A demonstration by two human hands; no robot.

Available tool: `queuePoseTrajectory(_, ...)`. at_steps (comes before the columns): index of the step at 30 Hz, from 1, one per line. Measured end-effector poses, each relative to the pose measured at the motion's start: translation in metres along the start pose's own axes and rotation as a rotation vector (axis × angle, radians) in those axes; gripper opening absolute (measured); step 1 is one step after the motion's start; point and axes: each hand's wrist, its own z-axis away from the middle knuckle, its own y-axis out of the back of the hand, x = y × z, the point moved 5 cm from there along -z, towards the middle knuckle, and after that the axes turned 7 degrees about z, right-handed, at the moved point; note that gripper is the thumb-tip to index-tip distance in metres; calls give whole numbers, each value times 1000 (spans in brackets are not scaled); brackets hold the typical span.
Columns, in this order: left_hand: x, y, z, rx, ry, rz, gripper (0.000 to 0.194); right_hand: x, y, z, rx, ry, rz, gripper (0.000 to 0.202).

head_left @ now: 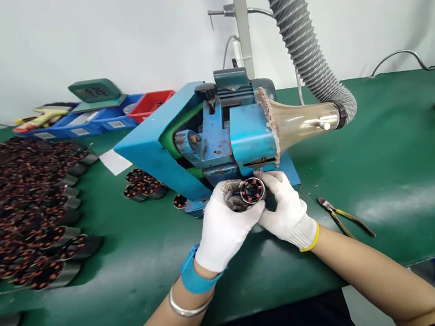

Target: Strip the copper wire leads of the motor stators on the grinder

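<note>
A round motor stator (253, 191), with a metal outer ring and copper windings around a black core, sits between my two white-gloved hands. My left hand (228, 218) wraps its fingers and thumb round the stator's left side. At the stator's right, my right hand (284, 202) has its fingers closed by the upper edge, where a thin reddish lead wire (261, 171) shows at the fingertips. Both hands are right in front of the slot of a blue belt-driven machine (252, 136). Its slot lies just above the wire; whether they touch, I cannot tell.
A large pile of stators (24, 208) covers the left of the green table (364, 163), with several more stators (143, 185) beside the machine. Yellow-handled cutters (343, 215) lie to the right. Blue bins (84, 123), a red bin (151, 104) and a grey hose (295, 26) are behind.
</note>
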Motion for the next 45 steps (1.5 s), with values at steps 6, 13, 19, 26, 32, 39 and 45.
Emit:
queuePoseTrajectory(6, 11, -11, -4, 51, -88, -132, 42, 2, 4, -8, 90, -105, -36, 51)
queuePoseTrajectory(13, 26, -13, -15, 82, -83, -211, 35, 0, 9, -15, 56, -283, -40, 51)
queuePoseTrajectory(19, 36, -16, -19, 103, -94, -326, 33, 0, 8, -17, 53, -321, -98, 48)
queuePoseTrajectory(26, 29, -17, 0, 82, -209, -273, 38, -2, 12, -2, 100, -60, -31, 43)
queuePoseTrajectory(32, 1, -9, 15, -429, -185, 87, 67, -14, 12, 12, 152, 310, 13, 44)
queuePoseTrajectory(39, -6, 8, 3, -302, -105, 75, 60, -19, 18, -4, -135, 358, -53, 73)
queuePoseTrajectory(45, -1, 3, 6, -128, -137, -44, 54, -19, 28, -7, -107, 129, -153, 17)
